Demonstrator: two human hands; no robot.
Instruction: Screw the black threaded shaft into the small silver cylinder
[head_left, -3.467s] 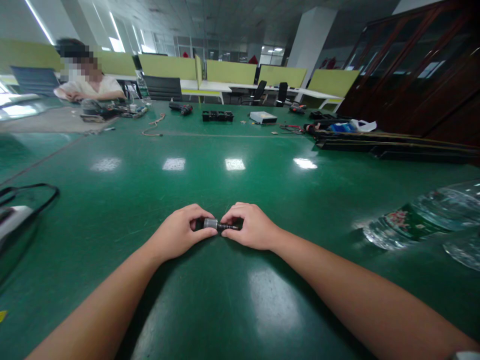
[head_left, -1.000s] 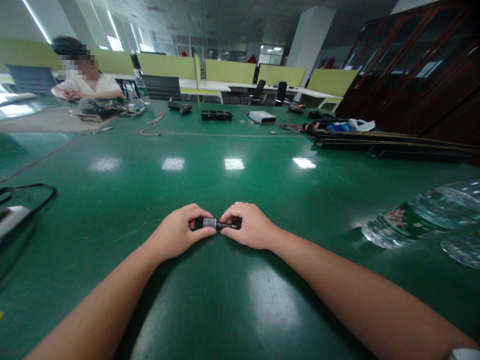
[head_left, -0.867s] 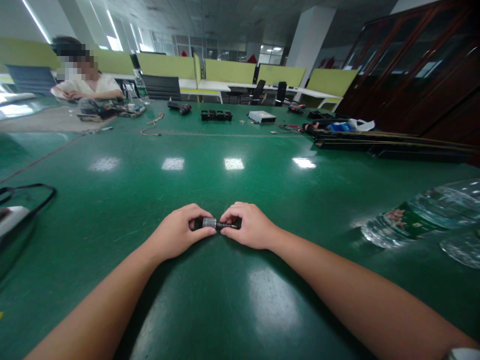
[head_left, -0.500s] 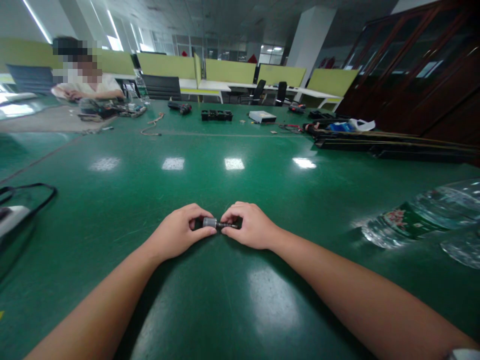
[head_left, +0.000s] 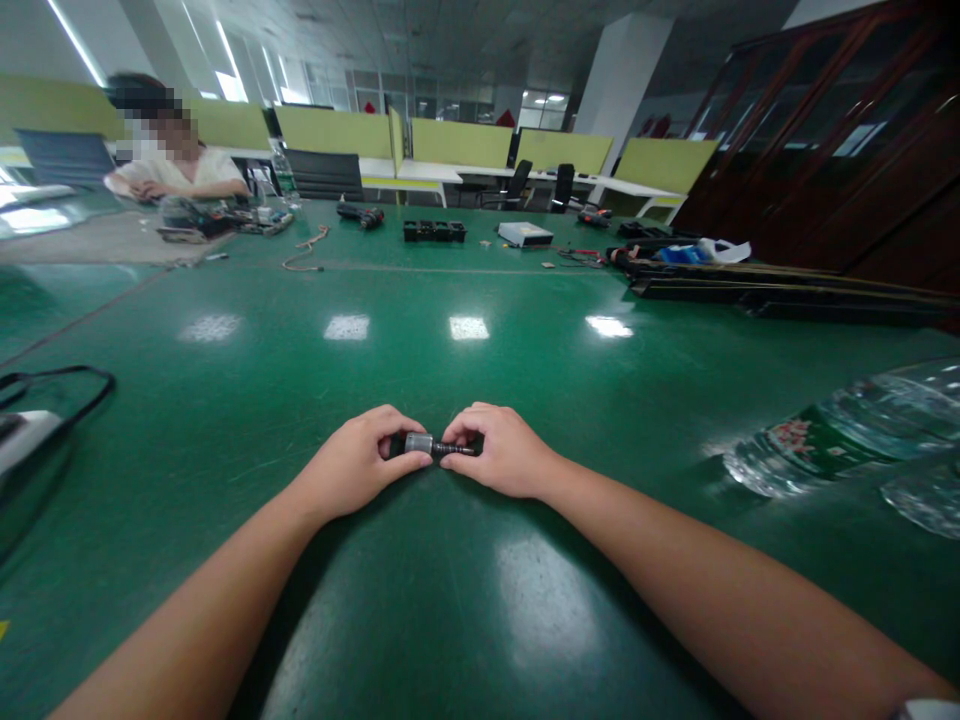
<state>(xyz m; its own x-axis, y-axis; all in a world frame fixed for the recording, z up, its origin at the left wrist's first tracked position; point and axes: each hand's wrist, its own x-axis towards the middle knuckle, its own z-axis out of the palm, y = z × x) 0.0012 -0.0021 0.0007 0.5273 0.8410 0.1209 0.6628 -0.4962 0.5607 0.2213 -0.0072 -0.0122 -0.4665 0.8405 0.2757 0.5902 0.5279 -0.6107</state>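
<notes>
- The left grip [head_left: 349, 470] pinches a small cylindrical part [head_left: 418, 443] at its silver-grey sleeve, thumb on the near side, fingers on the far side.
- The right grip [head_left: 510, 458] is closed around the part's thin, dark, ribbed end; how firmly its fingertips press cannot be told.
- The small cylindrical part lies sideways between the two grips, low over the green surface [head_left: 480, 375]; whether it touches down is hidden.
- Well to the right of the right grip is a clear bottle [head_left: 814, 445] with a green label; whether it stands or lies is unclear.
- Well to the left of the left grip, a black cable [head_left: 101, 375] loops near a white object [head_left: 28, 438] cut off by the edge.
- Far beyond both grips sit a black slotted piece [head_left: 434, 232] and, right of it, a flat grey box [head_left: 525, 234].
- Farther left beyond the left grip are a tan cord [head_left: 302, 252], a drill-like tool [head_left: 361, 215] and a seated person [head_left: 180, 178].
- Far beyond the right grip, toward the right, long black strips [head_left: 795, 293] lie stacked.
</notes>
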